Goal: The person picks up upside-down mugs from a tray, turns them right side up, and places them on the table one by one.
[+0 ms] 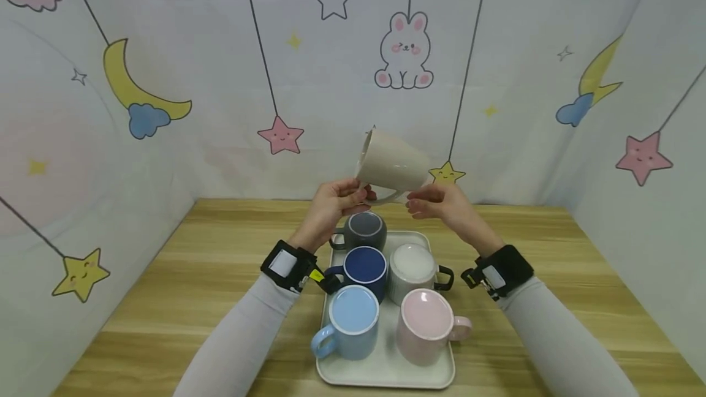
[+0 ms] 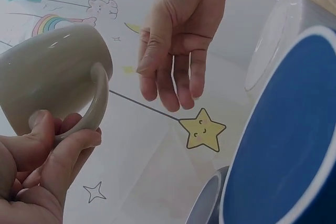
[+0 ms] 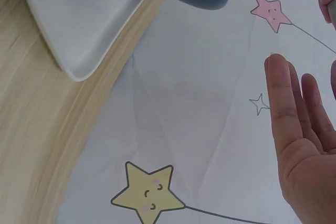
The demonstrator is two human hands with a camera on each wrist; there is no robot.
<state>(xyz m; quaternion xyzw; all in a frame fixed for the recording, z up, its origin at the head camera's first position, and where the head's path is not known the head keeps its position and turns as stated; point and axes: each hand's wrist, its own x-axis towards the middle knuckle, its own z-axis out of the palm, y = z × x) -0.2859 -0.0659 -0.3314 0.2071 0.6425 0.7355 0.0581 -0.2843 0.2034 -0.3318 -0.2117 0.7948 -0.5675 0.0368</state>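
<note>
A cream mug (image 1: 391, 161) is tilted on its side above the far end of the tray, its mouth toward the left. My left hand (image 1: 333, 204) grips it at the handle, with thumb and fingers around the handle in the left wrist view. My right hand (image 1: 449, 207) is beside the mug's base. Seen from the left wrist, the right hand (image 2: 184, 35) has its fingers extended and stands apart from the mug (image 2: 58, 72). The right wrist view shows the same right hand (image 3: 296, 129) with nothing in it.
A white tray (image 1: 386, 375) on the wooden table (image 1: 220, 262) bears several mugs, apparently upside down: dark grey (image 1: 366, 230), navy (image 1: 365, 265), whitish with a black handle (image 1: 412, 268), light blue (image 1: 354, 317) and pink (image 1: 426, 323). A patterned cloth (image 1: 331, 78) hangs behind.
</note>
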